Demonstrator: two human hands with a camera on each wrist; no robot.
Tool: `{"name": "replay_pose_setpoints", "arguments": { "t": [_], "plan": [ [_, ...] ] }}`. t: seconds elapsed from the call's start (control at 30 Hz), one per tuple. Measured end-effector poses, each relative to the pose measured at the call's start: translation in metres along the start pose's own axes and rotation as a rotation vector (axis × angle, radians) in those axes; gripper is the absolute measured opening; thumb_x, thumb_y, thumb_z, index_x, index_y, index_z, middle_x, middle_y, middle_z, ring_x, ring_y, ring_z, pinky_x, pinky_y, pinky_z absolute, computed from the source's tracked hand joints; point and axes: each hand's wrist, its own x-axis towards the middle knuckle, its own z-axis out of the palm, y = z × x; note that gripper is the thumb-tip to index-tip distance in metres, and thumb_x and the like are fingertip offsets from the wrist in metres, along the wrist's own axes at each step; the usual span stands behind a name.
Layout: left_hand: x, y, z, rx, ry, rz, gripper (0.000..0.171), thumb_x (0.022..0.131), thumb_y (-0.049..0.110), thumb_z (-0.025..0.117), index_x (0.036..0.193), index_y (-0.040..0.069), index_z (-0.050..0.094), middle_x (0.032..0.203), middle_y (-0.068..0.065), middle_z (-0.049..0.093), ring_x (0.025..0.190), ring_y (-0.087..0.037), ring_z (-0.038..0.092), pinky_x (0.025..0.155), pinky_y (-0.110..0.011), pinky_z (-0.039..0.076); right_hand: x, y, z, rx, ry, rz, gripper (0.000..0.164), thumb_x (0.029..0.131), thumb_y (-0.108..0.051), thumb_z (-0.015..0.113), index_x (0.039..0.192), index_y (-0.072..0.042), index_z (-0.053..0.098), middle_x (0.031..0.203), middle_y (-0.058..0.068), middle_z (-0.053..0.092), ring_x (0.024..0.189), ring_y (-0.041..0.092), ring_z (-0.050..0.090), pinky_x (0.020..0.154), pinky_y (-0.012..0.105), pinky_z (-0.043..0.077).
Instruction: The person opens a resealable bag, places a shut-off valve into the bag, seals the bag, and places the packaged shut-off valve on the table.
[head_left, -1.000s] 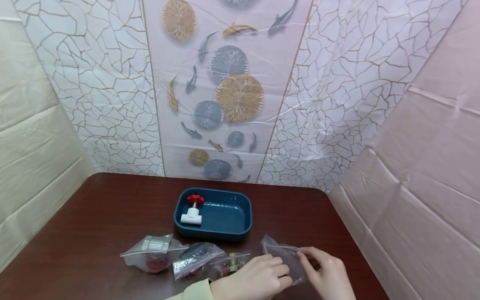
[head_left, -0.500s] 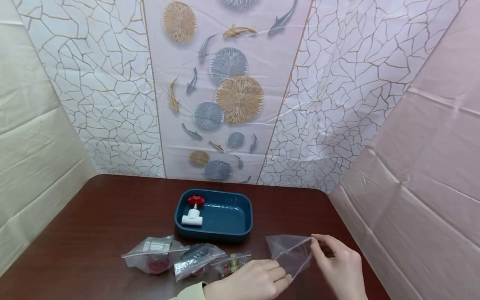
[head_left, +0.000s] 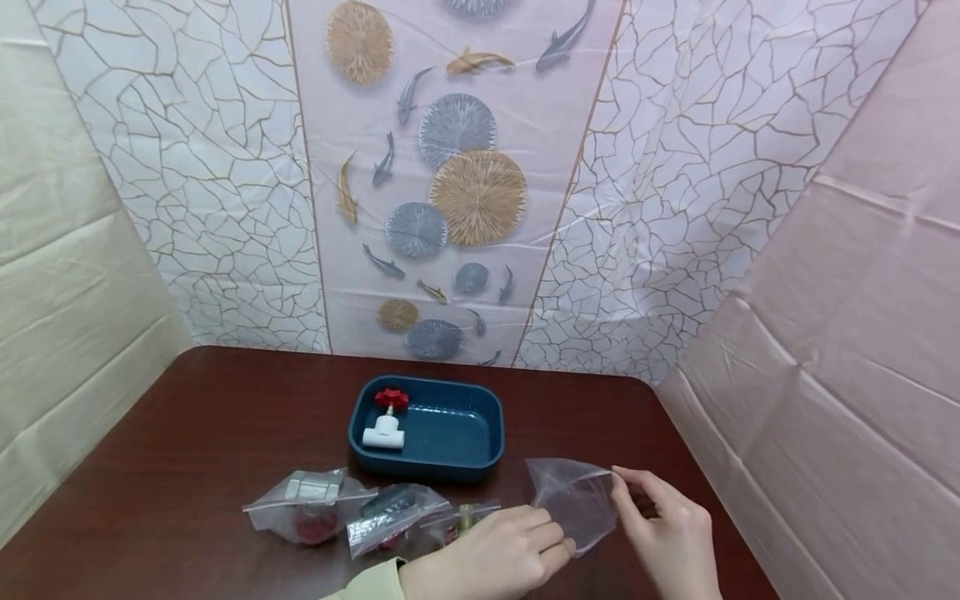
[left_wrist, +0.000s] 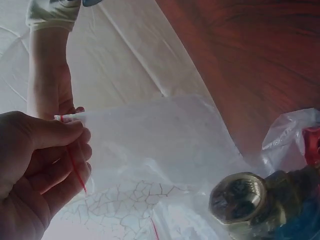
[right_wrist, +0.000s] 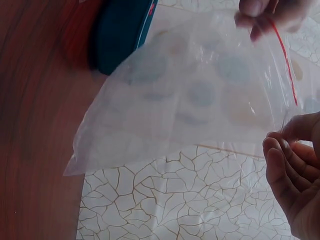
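Note:
A clear zip-lock bag [head_left: 573, 504] with a red seal line spreads between both hands at the right of the table; nothing shows inside it. My left hand [head_left: 510, 546] pinches one end of its mouth, thumb over the red strip in the left wrist view. With thumb and fingertips my right hand [head_left: 663, 525] pinches the other end. Just left of the left hand lies a small bag with a brass valve [left_wrist: 240, 197], partly hidden by that hand in the head view.
A dark blue tray [head_left: 491, 454] stands behind, holding a white T-shaped valve [head_left: 384, 433] with a red handle. Left of the hands lie a bagged silvery fitting [head_left: 313, 488] with a red part and a bag with a dark grey piece [head_left: 390, 502].
The bag has gone from folded and slack to spread out between the hands. My right hand has moved right, then slightly back left; the left has shifted slightly left.

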Motion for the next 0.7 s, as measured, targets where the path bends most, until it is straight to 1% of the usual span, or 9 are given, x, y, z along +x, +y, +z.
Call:
{"name": "replay_pose_setpoints", "arguments": {
  "t": [0.07, 0.13, 0.27, 0.4, 0.47, 0.57, 0.63, 0.7],
  "plan": [
    [0.001, -0.001, 0.0, 0.006, 0.014, -0.009, 0.02, 0.093, 0.017, 0.055, 0.108, 0.013, 0.067, 0.099, 0.004, 0.063, 0.089, -0.004, 0.052, 0.08, -0.015, 0.041, -0.001, -0.001, 0.001, 0.006, 0.007, -0.013, 0.018, 0.073, -0.001, 0.071, 0.087, -0.012, 0.072, 0.069, -0.01, 0.062, 0.056, -0.004, 0.053, 0.05, 0.012, 0.044],
    [0.002, -0.001, 0.0, 0.012, 0.026, -0.018, 0.019, 0.092, 0.015, 0.057, 0.108, 0.013, 0.067, 0.098, 0.004, 0.063, 0.089, -0.005, 0.051, 0.081, -0.015, 0.041, -0.002, -0.002, 0.003, 0.012, 0.022, -0.042, 0.018, 0.073, 0.0, 0.071, 0.086, -0.012, 0.072, 0.069, -0.01, 0.062, 0.055, -0.003, 0.052, 0.05, 0.013, 0.044],
    [0.003, -0.003, -0.005, 0.01, 0.035, -0.04, 0.02, 0.09, 0.015, 0.06, 0.108, 0.013, 0.067, 0.099, 0.005, 0.062, 0.09, -0.005, 0.05, 0.082, -0.015, 0.04, -0.002, -0.002, 0.008, 0.014, 0.045, -0.091, 0.015, 0.072, -0.001, 0.071, 0.084, -0.01, 0.072, 0.068, -0.01, 0.061, 0.054, -0.002, 0.052, 0.05, 0.013, 0.043],
    [0.004, -0.005, -0.015, 0.007, 0.025, -0.062, 0.02, 0.091, 0.015, 0.058, 0.109, 0.014, 0.067, 0.101, 0.005, 0.062, 0.093, -0.005, 0.051, 0.084, -0.015, 0.04, -0.002, -0.002, 0.012, 0.009, 0.038, -0.081, 0.014, 0.073, -0.002, 0.071, 0.084, -0.011, 0.072, 0.068, -0.011, 0.06, 0.054, -0.002, 0.051, 0.05, 0.013, 0.043],
    [0.005, -0.008, -0.021, 0.019, 0.029, -0.073, 0.021, 0.092, 0.015, 0.056, 0.108, 0.015, 0.068, 0.101, 0.005, 0.063, 0.093, -0.005, 0.052, 0.084, -0.016, 0.041, -0.003, -0.002, 0.013, 0.011, 0.031, -0.078, 0.014, 0.073, -0.002, 0.071, 0.084, -0.011, 0.072, 0.068, -0.011, 0.06, 0.055, -0.003, 0.051, 0.05, 0.013, 0.043],
    [0.007, -0.018, -0.035, 0.071, 0.056, -0.084, 0.021, 0.091, 0.014, 0.053, 0.106, 0.015, 0.068, 0.098, 0.005, 0.062, 0.09, -0.008, 0.054, 0.079, -0.019, 0.044, -0.003, 0.0, 0.015, 0.014, 0.031, -0.089, 0.015, 0.072, -0.002, 0.07, 0.085, -0.011, 0.072, 0.068, -0.011, 0.059, 0.055, -0.003, 0.05, 0.05, 0.013, 0.042],
    [0.009, -0.029, -0.049, 0.11, 0.09, -0.083, 0.021, 0.088, 0.012, 0.054, 0.104, 0.014, 0.069, 0.094, 0.004, 0.062, 0.086, -0.009, 0.055, 0.075, -0.02, 0.045, -0.004, 0.001, 0.015, 0.015, 0.035, -0.097, 0.016, 0.072, -0.002, 0.07, 0.085, -0.011, 0.072, 0.069, -0.011, 0.06, 0.055, -0.003, 0.05, 0.051, 0.012, 0.042],
    [0.013, -0.043, -0.066, 0.153, 0.123, -0.085, 0.02, 0.087, 0.012, 0.057, 0.102, 0.013, 0.069, 0.092, 0.003, 0.061, 0.084, -0.011, 0.054, 0.073, -0.021, 0.045, -0.004, 0.002, 0.015, 0.014, 0.038, -0.099, 0.017, 0.071, -0.001, 0.07, 0.085, -0.011, 0.072, 0.069, -0.011, 0.06, 0.056, -0.004, 0.05, 0.051, 0.012, 0.042]
  ]
}}
